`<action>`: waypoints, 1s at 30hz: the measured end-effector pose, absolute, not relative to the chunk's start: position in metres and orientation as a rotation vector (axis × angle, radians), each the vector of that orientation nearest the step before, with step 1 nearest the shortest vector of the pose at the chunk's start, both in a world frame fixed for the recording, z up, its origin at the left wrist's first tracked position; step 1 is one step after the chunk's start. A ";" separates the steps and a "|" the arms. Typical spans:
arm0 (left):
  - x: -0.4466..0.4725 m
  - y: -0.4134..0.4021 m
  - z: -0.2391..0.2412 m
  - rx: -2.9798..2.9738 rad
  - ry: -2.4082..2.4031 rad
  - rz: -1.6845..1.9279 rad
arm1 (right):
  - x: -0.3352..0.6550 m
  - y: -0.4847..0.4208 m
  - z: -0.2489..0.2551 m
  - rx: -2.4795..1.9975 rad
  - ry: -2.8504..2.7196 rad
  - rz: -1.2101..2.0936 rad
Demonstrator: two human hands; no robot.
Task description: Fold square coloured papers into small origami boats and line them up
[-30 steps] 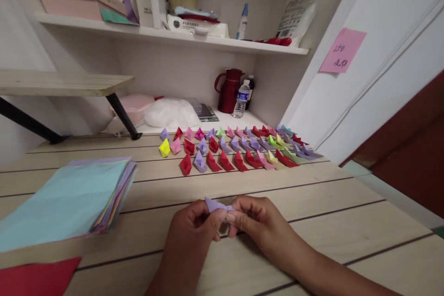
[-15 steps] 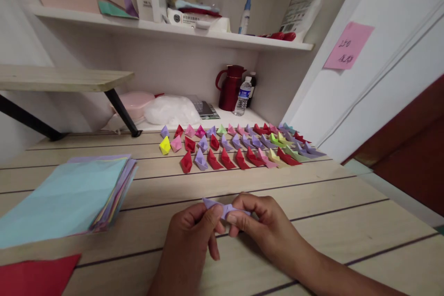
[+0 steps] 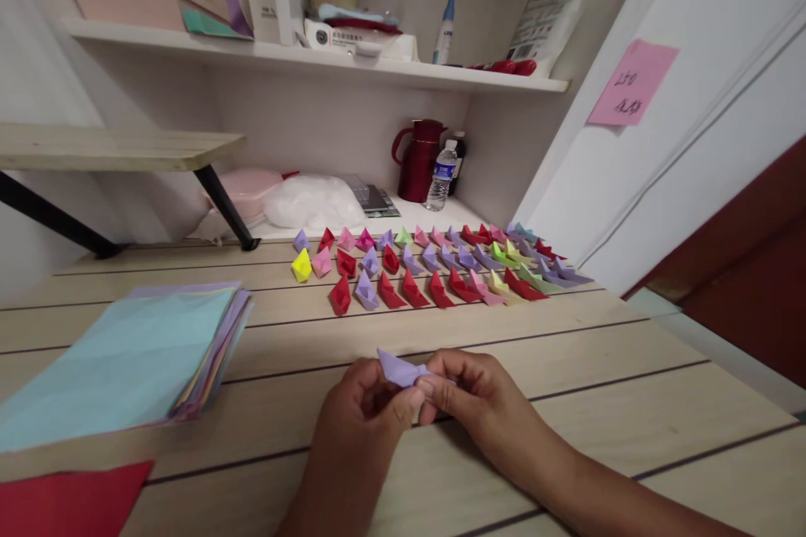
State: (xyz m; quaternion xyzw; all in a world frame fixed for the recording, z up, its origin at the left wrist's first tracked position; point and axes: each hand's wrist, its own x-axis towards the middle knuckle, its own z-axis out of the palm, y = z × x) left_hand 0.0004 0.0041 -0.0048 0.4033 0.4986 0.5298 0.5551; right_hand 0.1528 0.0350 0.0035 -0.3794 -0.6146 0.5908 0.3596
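Observation:
A small lavender paper boat (image 3: 398,369), partly folded, is held above the wooden table between my two hands. My left hand (image 3: 371,411) has its thumb and fingers closed on the boat's lower left side. On the right end, my right hand (image 3: 463,386) pinches the paper between thumb and forefinger, hiding that tip. Behind them stand rows of finished paper boats (image 3: 414,289) in red, lavender, pink, yellow and green.
A stack of coloured paper (image 3: 126,361), light blue on top, lies at the left. Red paper (image 3: 69,499) is in the near left corner. A dark red jug (image 3: 421,161) and a water bottle (image 3: 442,176) stand at the back. A raised wooden shelf (image 3: 113,147) has black legs.
My left thumb has slid down and right toward my right thumb, so more of the boat's left side shows. My right hand keeps its pinch almost unmoved.

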 end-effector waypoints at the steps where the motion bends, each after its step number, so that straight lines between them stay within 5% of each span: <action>1: 0.001 0.004 -0.005 0.948 1.215 1.266 | 0.153 0.035 0.003 -0.995 -1.604 1.494; 15: -0.002 -0.006 -0.004 1.124 1.448 1.296 | 0.155 0.031 0.009 -1.091 -1.847 1.154; 30: -0.008 -0.006 0.000 1.117 1.448 1.178 | 0.154 0.035 0.010 -1.031 -1.678 1.402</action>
